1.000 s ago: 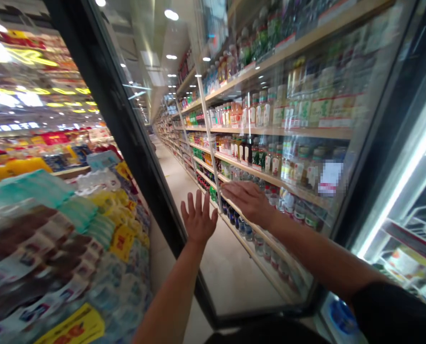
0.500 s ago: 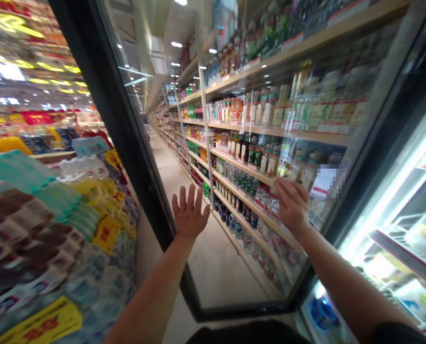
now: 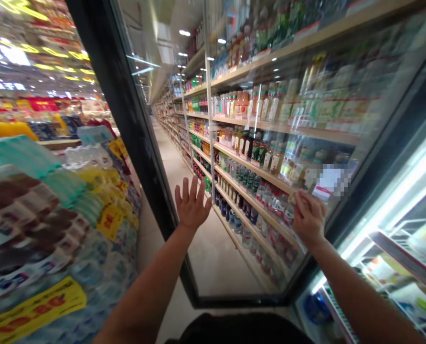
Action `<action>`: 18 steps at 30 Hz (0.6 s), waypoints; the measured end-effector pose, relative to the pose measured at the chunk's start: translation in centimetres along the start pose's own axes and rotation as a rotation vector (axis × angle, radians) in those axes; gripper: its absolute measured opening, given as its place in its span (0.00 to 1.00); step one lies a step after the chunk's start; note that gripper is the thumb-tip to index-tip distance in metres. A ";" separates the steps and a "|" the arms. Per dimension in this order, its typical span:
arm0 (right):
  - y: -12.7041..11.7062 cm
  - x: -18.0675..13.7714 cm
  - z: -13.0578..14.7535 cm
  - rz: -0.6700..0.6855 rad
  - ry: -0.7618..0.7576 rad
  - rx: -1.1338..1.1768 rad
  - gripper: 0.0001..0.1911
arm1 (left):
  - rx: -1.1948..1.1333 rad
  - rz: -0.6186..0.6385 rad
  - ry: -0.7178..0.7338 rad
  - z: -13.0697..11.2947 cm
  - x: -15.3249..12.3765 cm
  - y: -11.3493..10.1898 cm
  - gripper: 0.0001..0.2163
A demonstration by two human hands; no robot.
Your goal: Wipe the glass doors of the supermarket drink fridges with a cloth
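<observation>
In front of me a black-framed glass door (image 3: 234,267) of a cooler stands swung out. My left hand (image 3: 192,205) lies with fingers spread against the glass, near the frame's left side, holding nothing. Farther right, my right hand (image 3: 310,215) is closed, its fingertips pinching a small beige piece (image 3: 293,198) at the glass. That piece looks like a folded cloth, but most of it is hidden in the fingers. A white sticker (image 3: 326,184) with a red strip, partly blurred out, is just above my right hand.
Bottle shelves (image 3: 249,160) run beyond the glass. Wrapped bottle packs (image 3: 101,258) with a yellow price sign (image 3: 37,310) are piled at left. Lit cooler racks (image 3: 406,258) with packaged goods stand close at right, by my right forearm. An aisle floor (image 3: 166,148) shows through the door.
My right hand has moved right and slightly down along the glass, and the beige piece now shows at its fingertips. My left hand stays spread on the door. The view has shifted slightly.
</observation>
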State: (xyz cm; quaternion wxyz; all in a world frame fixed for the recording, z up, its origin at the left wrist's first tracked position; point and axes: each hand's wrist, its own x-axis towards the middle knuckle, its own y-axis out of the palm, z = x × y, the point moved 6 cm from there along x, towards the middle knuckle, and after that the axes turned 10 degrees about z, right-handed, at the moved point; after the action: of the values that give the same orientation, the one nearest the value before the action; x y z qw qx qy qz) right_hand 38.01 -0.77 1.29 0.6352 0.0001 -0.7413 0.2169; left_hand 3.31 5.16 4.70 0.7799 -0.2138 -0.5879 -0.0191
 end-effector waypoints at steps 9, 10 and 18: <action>5.3 -1.2 12.9 0.261 -0.352 0.231 0.18 | -0.003 0.035 -0.022 0.2 -0.1 0.3 0.29; 5.9 -0.7 13.8 0.270 -0.347 0.242 0.18 | 0.000 0.034 -0.020 0.1 -0.1 0.3 0.29; 9.0 0.0 19.4 0.308 -0.522 0.309 0.16 | 0.033 0.007 0.001 -0.4 0.1 -0.4 0.28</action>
State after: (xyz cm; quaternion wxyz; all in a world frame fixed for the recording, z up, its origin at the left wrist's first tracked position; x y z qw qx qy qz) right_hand 17.23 1.10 -3.50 0.3761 0.0401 -0.8286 0.4127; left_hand 3.59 4.67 4.85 0.7837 -0.2031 -0.5870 -0.0068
